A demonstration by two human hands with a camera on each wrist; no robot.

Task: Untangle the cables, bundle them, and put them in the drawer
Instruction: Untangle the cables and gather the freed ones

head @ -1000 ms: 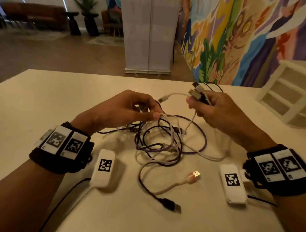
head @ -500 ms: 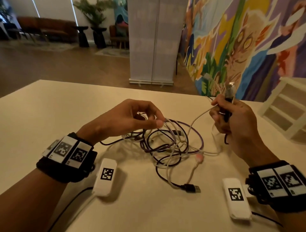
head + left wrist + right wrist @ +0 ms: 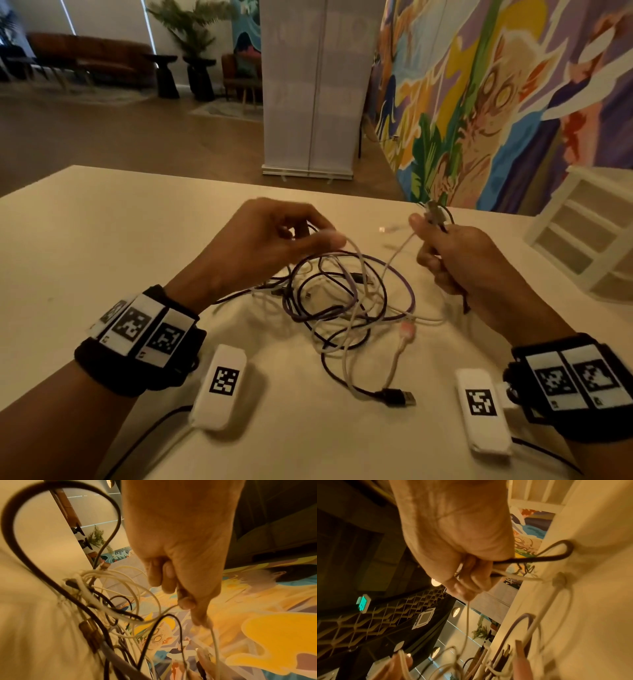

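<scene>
A tangle of white, black and purple cables (image 3: 346, 301) lies on the cream table (image 3: 102, 240) between my hands. My left hand (image 3: 294, 236) hovers over its left side and pinches a white cable (image 3: 212, 635) between thumb and fingers. My right hand (image 3: 435, 240) is raised at the right and grips folded black and white cable ends (image 3: 434, 214), their plugs sticking up past the thumb. A white strand (image 3: 397, 253) runs from that hand down into the tangle. A black USB plug (image 3: 399, 397) and a pink plug (image 3: 406, 330) lie at the front.
Two white tagged boxes (image 3: 222, 385) (image 3: 481, 416) rest on the table near my wrists, with black leads. A white drawer unit (image 3: 589, 233) stands at the table's right edge. A white banner stand (image 3: 308, 89) and a painted wall (image 3: 496, 85) are behind.
My right hand, which had lifted up and to the right with the plug ends, has come back down and left. The loose black USB plug slid rightward. The left hand kept its pinch.
</scene>
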